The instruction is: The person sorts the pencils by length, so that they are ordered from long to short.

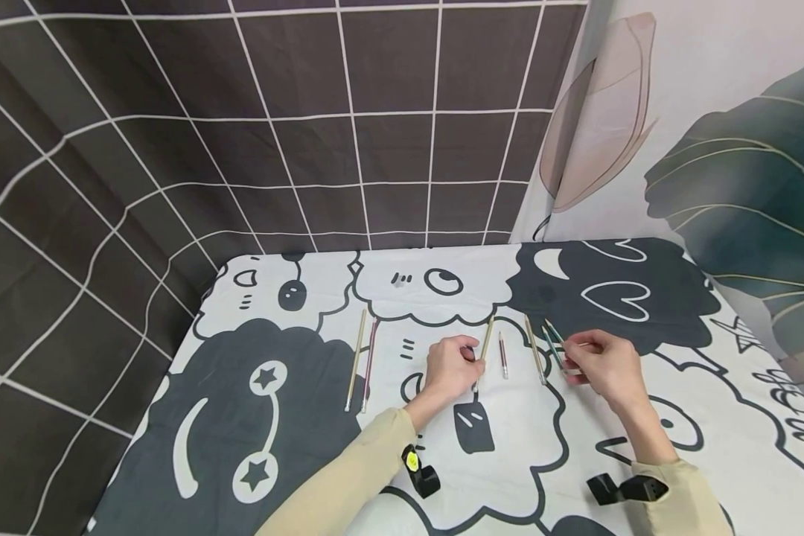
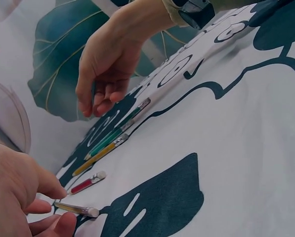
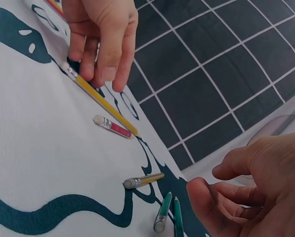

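Observation:
Over the middle of the cloth, my left hand is at a yellow pencil, with the thumb on one side of it and fingers on the other in the left wrist view. In the right wrist view those fingers hang relaxed above the pencil. My right hand hovers beside two green pencils lying close together, its fingers loosely bent and nothing between thumb and forefinger. Between the hands lie a short red pencil and another yellow pencil.
Further left, a yellow pencil and a red pencil lie side by side. A black-and-white patterned cloth covers the surface. Behind it hangs a dark grid curtain, with a leaf-print curtain at the right.

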A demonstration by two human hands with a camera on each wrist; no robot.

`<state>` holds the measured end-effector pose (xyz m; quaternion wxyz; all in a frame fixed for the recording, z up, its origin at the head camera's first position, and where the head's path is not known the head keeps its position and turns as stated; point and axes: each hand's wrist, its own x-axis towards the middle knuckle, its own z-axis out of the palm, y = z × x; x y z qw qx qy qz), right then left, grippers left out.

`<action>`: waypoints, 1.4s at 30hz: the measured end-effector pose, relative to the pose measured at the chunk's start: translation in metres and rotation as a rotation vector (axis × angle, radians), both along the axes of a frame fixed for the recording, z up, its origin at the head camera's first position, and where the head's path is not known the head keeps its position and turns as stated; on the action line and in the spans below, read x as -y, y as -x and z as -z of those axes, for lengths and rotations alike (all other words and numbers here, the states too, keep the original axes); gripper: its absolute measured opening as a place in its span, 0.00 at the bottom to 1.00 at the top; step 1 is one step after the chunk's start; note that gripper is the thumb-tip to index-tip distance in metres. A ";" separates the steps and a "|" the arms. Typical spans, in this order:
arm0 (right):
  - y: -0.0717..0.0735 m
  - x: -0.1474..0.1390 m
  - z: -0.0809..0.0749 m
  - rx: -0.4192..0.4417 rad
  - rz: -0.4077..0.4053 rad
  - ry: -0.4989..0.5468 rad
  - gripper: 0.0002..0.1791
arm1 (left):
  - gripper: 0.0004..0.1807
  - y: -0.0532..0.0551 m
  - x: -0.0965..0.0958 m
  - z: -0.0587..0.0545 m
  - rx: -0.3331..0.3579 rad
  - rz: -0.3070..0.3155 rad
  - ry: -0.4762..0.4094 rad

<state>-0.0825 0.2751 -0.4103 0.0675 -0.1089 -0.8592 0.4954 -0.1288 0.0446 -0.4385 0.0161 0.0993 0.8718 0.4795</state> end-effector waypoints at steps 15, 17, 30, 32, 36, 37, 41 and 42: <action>0.001 -0.003 0.004 0.015 0.021 -0.008 0.13 | 0.13 0.010 -0.008 0.002 0.003 -0.012 0.031; 0.001 -0.003 0.004 0.016 0.022 -0.009 0.13 | 0.13 0.011 -0.009 0.003 0.003 -0.018 0.032; 0.007 -0.013 0.003 -0.017 0.041 -0.049 0.12 | 0.12 0.015 -0.017 0.003 0.000 -0.070 0.055; 0.008 -0.016 0.003 -0.017 0.045 -0.056 0.12 | 0.12 0.015 -0.019 0.003 0.004 -0.072 0.063; 0.013 -0.020 0.005 -0.015 0.062 -0.102 0.12 | 0.12 0.017 -0.021 0.003 0.011 -0.080 0.084; 0.013 -0.021 0.005 -0.016 0.057 -0.117 0.12 | 0.12 0.017 -0.021 0.003 0.009 -0.082 0.090; 0.016 -0.024 0.007 -0.013 0.043 -0.162 0.13 | 0.12 0.018 -0.022 0.003 0.004 -0.083 0.115; 0.017 -0.024 0.008 -0.010 0.043 -0.170 0.13 | 0.11 0.019 -0.022 0.004 0.004 -0.081 0.121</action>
